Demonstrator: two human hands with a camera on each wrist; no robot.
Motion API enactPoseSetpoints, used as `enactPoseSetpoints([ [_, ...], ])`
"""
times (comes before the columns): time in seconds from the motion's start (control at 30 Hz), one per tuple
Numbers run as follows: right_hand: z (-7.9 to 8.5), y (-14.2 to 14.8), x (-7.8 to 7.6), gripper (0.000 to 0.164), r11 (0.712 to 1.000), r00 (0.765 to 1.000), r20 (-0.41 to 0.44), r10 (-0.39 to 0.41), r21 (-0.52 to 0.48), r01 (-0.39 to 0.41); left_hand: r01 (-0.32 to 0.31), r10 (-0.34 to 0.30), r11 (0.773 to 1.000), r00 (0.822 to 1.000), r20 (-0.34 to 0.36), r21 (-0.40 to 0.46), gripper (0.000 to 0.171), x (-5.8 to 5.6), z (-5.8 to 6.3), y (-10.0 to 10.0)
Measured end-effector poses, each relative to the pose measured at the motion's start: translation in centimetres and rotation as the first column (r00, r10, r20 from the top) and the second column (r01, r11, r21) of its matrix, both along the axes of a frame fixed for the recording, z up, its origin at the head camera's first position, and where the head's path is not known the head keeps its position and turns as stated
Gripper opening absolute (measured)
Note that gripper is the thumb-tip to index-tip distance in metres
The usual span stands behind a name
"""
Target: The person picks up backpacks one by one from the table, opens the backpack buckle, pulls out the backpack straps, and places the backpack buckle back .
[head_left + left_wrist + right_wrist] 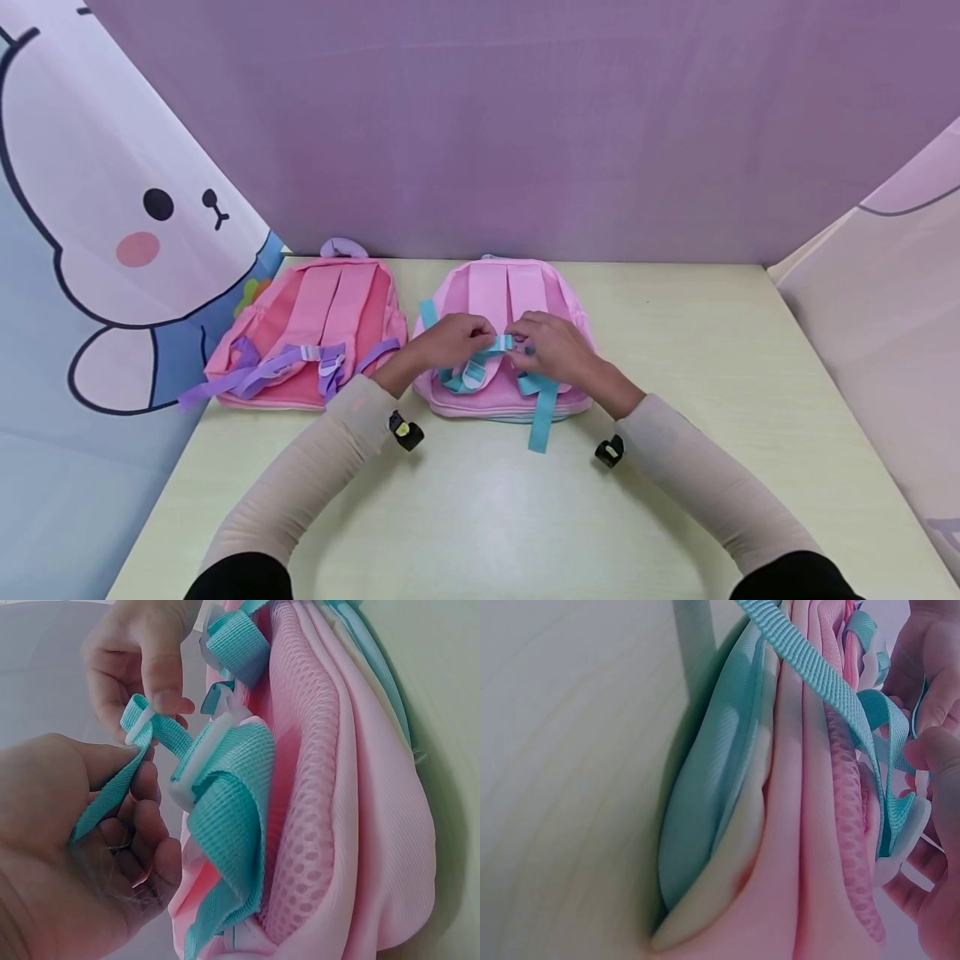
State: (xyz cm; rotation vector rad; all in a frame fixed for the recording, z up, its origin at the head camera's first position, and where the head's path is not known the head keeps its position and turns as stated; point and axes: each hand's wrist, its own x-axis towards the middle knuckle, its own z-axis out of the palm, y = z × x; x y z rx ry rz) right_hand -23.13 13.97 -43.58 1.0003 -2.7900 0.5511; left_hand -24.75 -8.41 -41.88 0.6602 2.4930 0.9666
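A light-pink backpack [491,407] lies on the table with its shoulder-strap side up. My left hand [457,340] pinches a narrow teal strap [112,791] between thumb and fingers, its tail running across the palm. Opposite it, my right hand [555,348] pinches the same strap's loop close to a small white slider [140,727]. Below the hands, a wider teal strap [232,817] is threaded through a white buckle [199,761]. Another teal strap end [543,425] hangs over the bag's lower edge onto the table. In the right wrist view, part of the right hand [941,825] is cut off.
To the left, a coral-pink backpack [300,367] with purple straps [270,371] and a purple top handle [343,247] lies beside the light-pink one. A purple cloth wall [525,133] rises behind the pale wooden table [697,350]. Printed cloths hang at both sides.
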Motion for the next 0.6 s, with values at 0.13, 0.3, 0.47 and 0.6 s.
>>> enactPoseSetpoints([
  [0.13, -0.06, 0.01, -0.02, 0.034, 1.000, 1.000, -0.004, 0.002, -0.008, -0.002, 0.002, -0.002, 1.000, 1.000, 0.000, -0.007, 0.018, 0.01, 0.02, 0.13],
  [0.3, 0.06, 0.04, 0.05, 0.033, 1.000, 1.000, -0.003, 0.004, -0.019, -0.004, 0.003, -0.003, 1.000, 1.000, 0.001, -0.013, 0.018, -0.03, 0.11, 0.28],
  [0.47, 0.10, 0.00, 0.03, 0.032, 1.000, 1.000, 0.005, 0.001, -0.023, -0.001, 0.006, -0.006, 1.000, 1.000, -0.004, -0.014, 0.019, 0.01, 0.25, 0.34],
  [0.6, 0.03, -0.04, 0.02, 0.032, 1.000, 1.000, 0.012, -0.005, -0.021, 0.005, 0.006, -0.005, 1.000, 1.000, 0.001, -0.009, 0.017, 0.02, 0.27, 0.44],
])
